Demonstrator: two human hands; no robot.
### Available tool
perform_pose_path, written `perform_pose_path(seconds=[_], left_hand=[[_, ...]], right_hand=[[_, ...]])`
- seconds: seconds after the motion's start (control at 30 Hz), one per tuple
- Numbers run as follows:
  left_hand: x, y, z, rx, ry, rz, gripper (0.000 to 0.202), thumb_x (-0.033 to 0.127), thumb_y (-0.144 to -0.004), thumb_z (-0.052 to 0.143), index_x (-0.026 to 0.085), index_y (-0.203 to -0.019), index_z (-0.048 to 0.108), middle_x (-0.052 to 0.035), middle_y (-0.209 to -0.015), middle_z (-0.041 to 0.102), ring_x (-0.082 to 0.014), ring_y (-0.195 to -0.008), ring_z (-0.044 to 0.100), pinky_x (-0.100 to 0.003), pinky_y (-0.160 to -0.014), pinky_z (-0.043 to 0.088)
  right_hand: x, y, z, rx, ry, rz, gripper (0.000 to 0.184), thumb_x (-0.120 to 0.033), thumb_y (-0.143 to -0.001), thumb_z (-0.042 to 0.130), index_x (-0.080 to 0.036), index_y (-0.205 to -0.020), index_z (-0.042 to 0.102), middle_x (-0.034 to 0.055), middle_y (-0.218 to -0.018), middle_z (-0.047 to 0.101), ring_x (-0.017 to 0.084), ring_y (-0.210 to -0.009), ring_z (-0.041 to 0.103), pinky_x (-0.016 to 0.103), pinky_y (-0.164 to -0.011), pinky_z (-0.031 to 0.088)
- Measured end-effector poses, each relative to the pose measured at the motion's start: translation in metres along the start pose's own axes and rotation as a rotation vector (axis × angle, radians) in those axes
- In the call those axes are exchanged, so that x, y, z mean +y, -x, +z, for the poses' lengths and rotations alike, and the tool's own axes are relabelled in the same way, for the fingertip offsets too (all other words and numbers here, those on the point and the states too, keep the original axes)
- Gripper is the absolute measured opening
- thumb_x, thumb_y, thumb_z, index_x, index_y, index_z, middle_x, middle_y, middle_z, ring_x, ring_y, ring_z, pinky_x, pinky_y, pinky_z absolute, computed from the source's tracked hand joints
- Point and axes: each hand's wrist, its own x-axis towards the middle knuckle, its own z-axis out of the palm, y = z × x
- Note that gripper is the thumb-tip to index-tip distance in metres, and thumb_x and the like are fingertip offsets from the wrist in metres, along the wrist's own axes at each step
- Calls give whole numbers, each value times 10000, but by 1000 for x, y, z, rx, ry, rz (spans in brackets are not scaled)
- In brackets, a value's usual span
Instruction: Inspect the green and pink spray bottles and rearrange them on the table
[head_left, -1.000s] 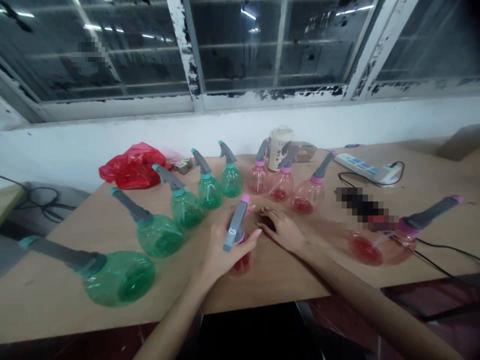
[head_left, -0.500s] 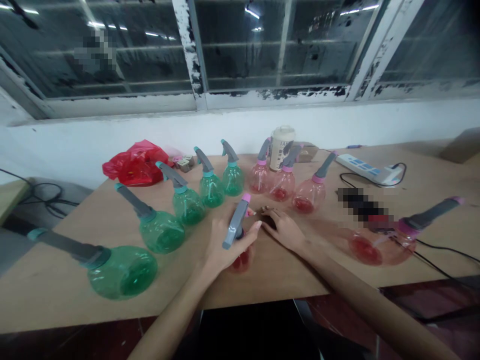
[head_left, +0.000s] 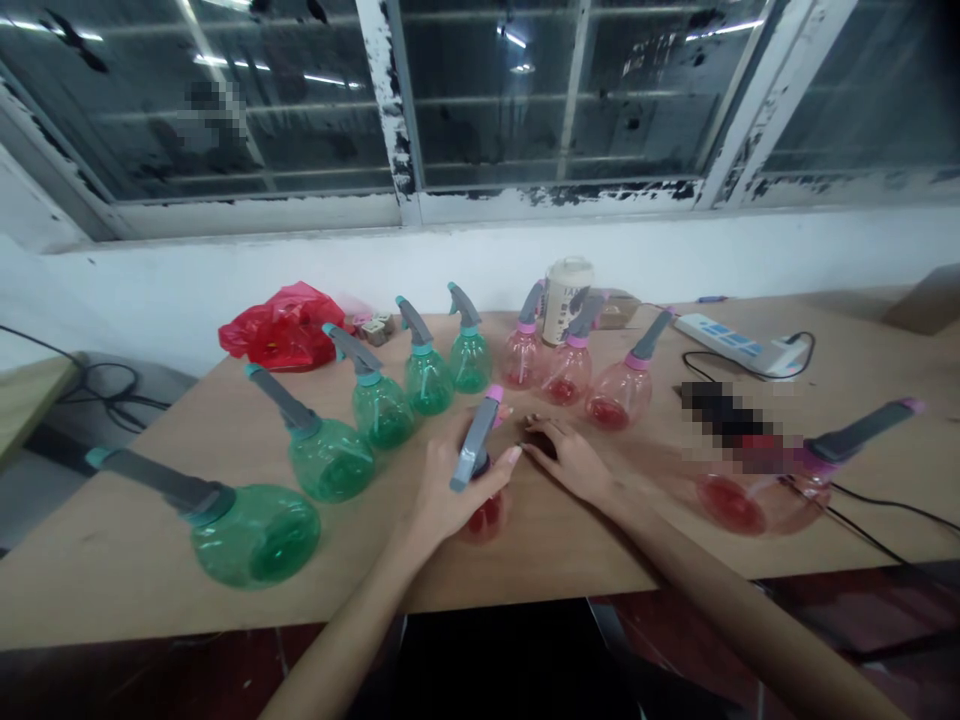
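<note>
The far-right pink spray bottle [head_left: 731, 503], its neck under pixelated blur

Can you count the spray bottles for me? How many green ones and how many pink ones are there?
Green spray bottles: 5
Pink spray bottles: 5, counting the one at the left hand
Total: 10
</note>
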Motion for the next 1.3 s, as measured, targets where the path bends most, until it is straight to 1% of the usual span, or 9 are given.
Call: perform_pose_path(seconds=[0.17, 0.33, 0.47, 0.63, 0.93, 1.03, 1.13, 1.2, 1.3], left_hand=[[1, 0, 0, 13, 65, -3, 363, 330, -789, 606, 239, -1139, 577, -70, -1081, 651, -199, -861, 638, -352, -830, 481], [1, 0, 1, 19, 115, -7, 362, 290, -779, 619, 218, -1131, 577, -78, -1127, 642, -218, -997, 610, -368, -893, 463], [0, 0, 1, 23, 121, 1, 361, 287, -784, 622, 226, -1137, 575, -73, -1126, 644, -202, -961, 627, -347, -858, 485], [0, 0, 2, 35, 136, -29, 366, 291, -761, 638, 228, -1119, 591, -69, -1096, 656, -174, -823, 654, -317, -770, 513], [0, 0, 2, 6, 131, -46, 390, 308, -762, 636, 231, -1139, 570, -71, -1113, 644, -163, -751, 631, -327, -783, 499], [1, 0, 3, 24, 101, -39, 357, 315, -767, 631, 237, -1112, 575, -48, -1046, 659, -114, -584, 570, -281, -660, 490], [1, -1, 5, 32, 59, -53, 251, 331, -760, 630, 217, -981, 593, -1, -805, 655, -77, -427, 441, -239, -488, 407], [1, -2, 5, 48, 23, -43, 155, 327, -758, 626, 205, -841, 580, 38, -636, 579, -83, -434, 437, -229, -491, 389], [0, -4, 4, 21, 9, -37, 121, 309, -765, 610, 202, -742, 558, 50, -567, 515, -102, -492, 479, -236, -541, 410]], right_hand=[[0, -1, -1, -7, -8, 6, 233, -319, -875, 509, -189, -1054, 582, 111, -1157, 621, 232, -1140, 548, 428, -992, 420], [-1, -1, -2, -2, -4, 6, 225, -314, -870, 512, -203, -1053, 585, 106, -1151, 625, 240, -1126, 559, 444, -978, 432], [-1, -1, -2, -4, 1, 5, 226, -319, -875, 506, -199, -1048, 588, 111, -1154, 623, 242, -1128, 557, 441, -979, 431], [0, -1, -2, -8, 2, 9, 235, -324, -876, 512, -184, -1052, 581, 107, -1155, 620, 229, -1122, 557, 416, -991, 425], [1, -1, -1, -8, -5, 4, 226, -327, -876, 508, -199, -1046, 582, 102, -1147, 623, 229, -1124, 557, 430, -982, 431], [2, -1, 0, -8, -6, -2, 229, -326, -875, 507, -195, -1046, 584, 106, -1149, 623, 230, -1135, 551, 429, -990, 423], [1, -1, -1, -10, -9, 1, 228, -327, -870, 511, -201, -1044, 588, 104, -1155, 622, 235, -1142, 546, 441, -990, 420], [0, -1, -2, -12, -9, 8, 226, -330, -870, 511, -203, -1039, 591, 104, -1160, 621, 237, -1146, 544, 445, -988, 420], [-2, -1, -3, -15, -9, 12, 225, -333, -875, 508, -200, -1036, 591, 105, -1170, 616, 234, -1148, 543, 440, -988, 420]])
